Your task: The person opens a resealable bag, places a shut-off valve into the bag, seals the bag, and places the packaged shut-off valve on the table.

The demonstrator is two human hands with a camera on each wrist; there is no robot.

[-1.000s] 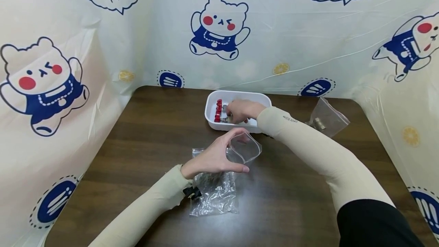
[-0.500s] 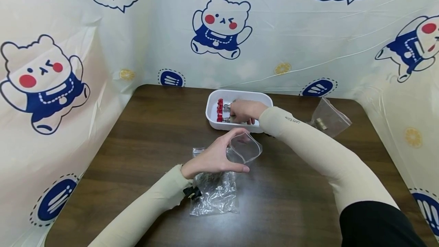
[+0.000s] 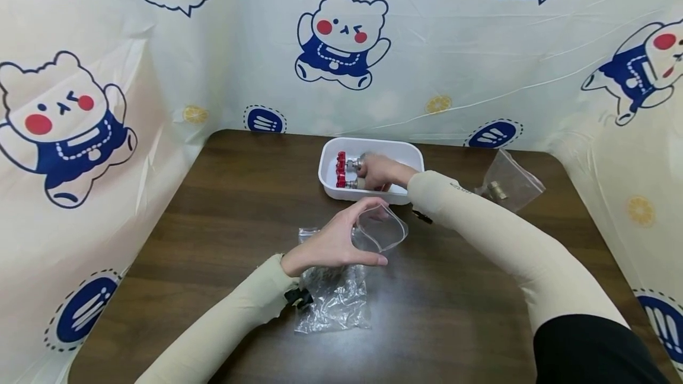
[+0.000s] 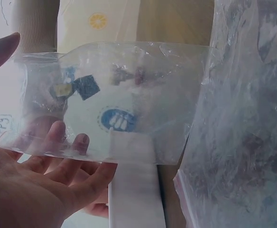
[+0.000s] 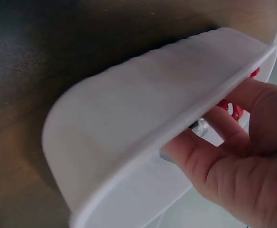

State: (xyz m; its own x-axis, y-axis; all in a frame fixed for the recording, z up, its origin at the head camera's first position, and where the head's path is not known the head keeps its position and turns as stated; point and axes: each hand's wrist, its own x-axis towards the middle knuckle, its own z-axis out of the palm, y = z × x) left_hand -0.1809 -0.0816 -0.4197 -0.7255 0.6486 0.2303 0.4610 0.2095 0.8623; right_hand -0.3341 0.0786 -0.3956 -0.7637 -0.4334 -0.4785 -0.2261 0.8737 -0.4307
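Note:
In the head view my left hand [image 3: 333, 242] holds a clear zip bag [image 3: 380, 230], its mouth spread between thumb and fingers. The left wrist view shows the see-through bag [image 4: 143, 104] stretched across the hand. My right hand [image 3: 381, 172] reaches into a white plastic tray [image 3: 331, 193] at the back of the table. Its fingers are curled around a metal valve, mostly hidden by the hand. Red-handled valves [image 3: 341, 169] lie at the tray's left end. From the right wrist, red handles [image 5: 236, 112] and silver metal [image 5: 201, 127] show between the fingers.
A stack of clear plastic bags [image 3: 336, 310] lies on the brown table [image 3: 240, 194] under my left wrist. At the right rear, another zip bag [image 3: 525, 185] contains brassy metal fittings [image 3: 496, 190]. A printed curtain [image 3: 427, 58] surrounds the table's back and sides.
My right hand shifts slightly within the tray, and its forearm swings a little to the right and down. The left hand and its bag stay still.

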